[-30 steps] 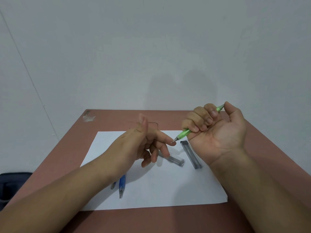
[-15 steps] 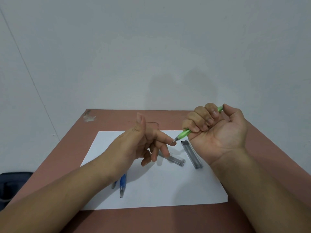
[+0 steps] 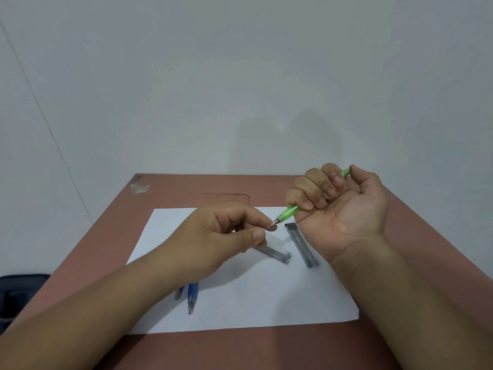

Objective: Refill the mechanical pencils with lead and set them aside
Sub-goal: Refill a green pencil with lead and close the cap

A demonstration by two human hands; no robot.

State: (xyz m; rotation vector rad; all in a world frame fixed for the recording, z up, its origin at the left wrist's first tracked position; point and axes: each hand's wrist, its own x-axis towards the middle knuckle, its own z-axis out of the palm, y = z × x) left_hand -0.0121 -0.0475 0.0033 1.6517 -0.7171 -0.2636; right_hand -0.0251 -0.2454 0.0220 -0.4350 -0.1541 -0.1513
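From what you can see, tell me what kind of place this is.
Probably a plain desk workspace indoors: a reddish-brown table against a bare white wall, with a white paper sheet and lead cases laid out.

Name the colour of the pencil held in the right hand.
Light green, with a silver metal tip; the mechanical pencil shows best in the head view.

A reddish-brown table (image 3: 426, 236) stands against a plain white wall (image 3: 240, 76).
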